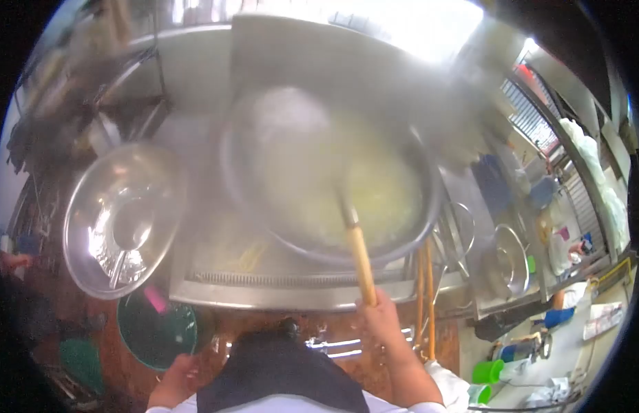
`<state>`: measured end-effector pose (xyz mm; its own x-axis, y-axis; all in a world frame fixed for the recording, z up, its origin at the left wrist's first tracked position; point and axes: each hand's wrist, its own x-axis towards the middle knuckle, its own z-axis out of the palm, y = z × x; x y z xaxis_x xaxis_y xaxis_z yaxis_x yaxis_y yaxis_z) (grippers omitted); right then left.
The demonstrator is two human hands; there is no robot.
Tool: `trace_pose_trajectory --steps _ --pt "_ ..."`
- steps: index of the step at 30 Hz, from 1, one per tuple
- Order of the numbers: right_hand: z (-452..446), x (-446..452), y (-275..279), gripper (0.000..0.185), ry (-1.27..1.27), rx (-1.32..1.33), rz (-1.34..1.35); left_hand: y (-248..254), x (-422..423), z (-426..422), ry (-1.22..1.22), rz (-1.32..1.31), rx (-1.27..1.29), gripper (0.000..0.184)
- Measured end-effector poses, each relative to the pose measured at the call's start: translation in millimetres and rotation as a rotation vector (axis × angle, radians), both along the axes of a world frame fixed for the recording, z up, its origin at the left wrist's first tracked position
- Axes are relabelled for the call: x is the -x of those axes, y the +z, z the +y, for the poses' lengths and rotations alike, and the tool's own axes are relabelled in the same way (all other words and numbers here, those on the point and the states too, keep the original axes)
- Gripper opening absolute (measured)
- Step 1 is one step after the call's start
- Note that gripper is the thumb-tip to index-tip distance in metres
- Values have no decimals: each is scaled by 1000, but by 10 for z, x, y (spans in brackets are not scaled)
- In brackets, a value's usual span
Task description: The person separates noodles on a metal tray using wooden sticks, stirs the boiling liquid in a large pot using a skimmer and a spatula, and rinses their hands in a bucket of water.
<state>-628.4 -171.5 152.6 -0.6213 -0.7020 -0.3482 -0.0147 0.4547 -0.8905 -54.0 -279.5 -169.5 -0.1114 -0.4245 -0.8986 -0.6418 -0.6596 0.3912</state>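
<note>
The tool has a round, pale wooden handle (361, 265) joined to a dull metal shaft (346, 208). Its lower end is lost in the pale yellow, cloudy liquid (392, 189) filling a wide, round metal pot (402, 252). A soft white patch (288, 112) shows at the pot's far side, too hazy to identify.

The right hand (379, 315) is wrapped around the handle's near end, so the tool slants forward from it, with the pot ahead of both hands. The left hand (182, 372) hangs low beside the dark apron (278, 372), well apart from the tool; how far its fingers curl I cannot tell.

Steam veils much of the pot. Its near rim overhangs the steel desk (230, 294), which has a ribbed strip along the front. To the left sits a shiny, smooth bowl (164, 196), above a green tub (151, 337) near the left hand. Orange poles (425, 289) stand right of the pot.
</note>
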Motion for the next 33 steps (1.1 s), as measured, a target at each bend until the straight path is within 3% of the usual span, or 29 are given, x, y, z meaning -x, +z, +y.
trace_pose_trajectory --steps 2,5,8,9,13,16,19,20,23,26,29,32,33 --pt "-271 296 85 24 -112 40 -6 49 39 0 15 81 13 7" --pt "-545 1143 23 18 -188 60 127 36 154 -65 257 58 -46 29" --pt "-871 2160 -35 21 -247 -31 412 243 309 -7 613 251 -63 26" --pt "-995 2593 -152 24 -278 -101 545 334 341 -6 621 238 -45 25" --pt "-1492 3569 -556 28 -292 -433 1075 712 465 -10 228 -118 49 20" --pt "-1979 3599 -796 25 -248 -535 623 673 349 106 116 -139 -28 21" --pt "-2375 3203 -657 24 -42 -676 411 805 450 321 256 -161 -88 20" --pt "-2454 3092 -634 23 27 -699 372 967 579 357 346 -172 -98 19" --pt "-2540 2856 -645 23 188 -705 297 745 530 532 414 1 -83 14" --pt "-2452 2638 -723 23 319 -682 228 777 648 575 374 3 -73 13" --pt "-2230 2258 -597 24 416 -672 197 832 716 570 316 -84 -66 25" --pt "-2009 1924 -482 22 474 -698 225 622 551 572 324 -45 -39 25" --pt "-1929 1834 -455 21 444 -651 113 596 523 556 312 -29 -17 24"
